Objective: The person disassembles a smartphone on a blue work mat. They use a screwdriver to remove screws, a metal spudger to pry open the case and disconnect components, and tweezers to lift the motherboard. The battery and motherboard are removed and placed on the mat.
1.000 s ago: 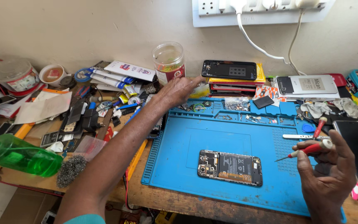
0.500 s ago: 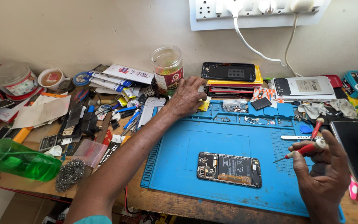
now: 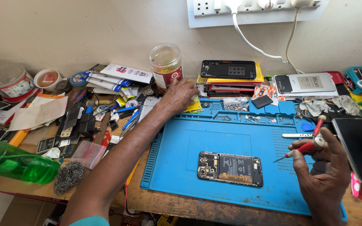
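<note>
An opened phone (image 3: 230,168) with its back off lies on the blue work mat (image 3: 181,150). My right hand (image 3: 324,171) is to its right, gripping a red-handled screwdriver (image 3: 300,150) whose tip points left toward the phone. My left hand (image 3: 178,96) reaches over the mat's far left corner, fingers curled down on a small yellow item (image 3: 194,104) beside a clear plastic jar (image 3: 166,66). What the fingers hold is hidden.
Small screws and parts fill the mat's far tray compartments (image 3: 248,117). Phones are stacked at the back (image 3: 228,70), a white box (image 3: 305,84) to the right, another phone (image 3: 361,148) at the right edge. Tools clutter the left; a green spray bottle (image 3: 15,164) and steel wool (image 3: 68,176) lie near-left.
My left hand drew back from the mat's far edge to its far left corner and curled down onto the yellow item. The right hand kept the screwdriver nearly still.
</note>
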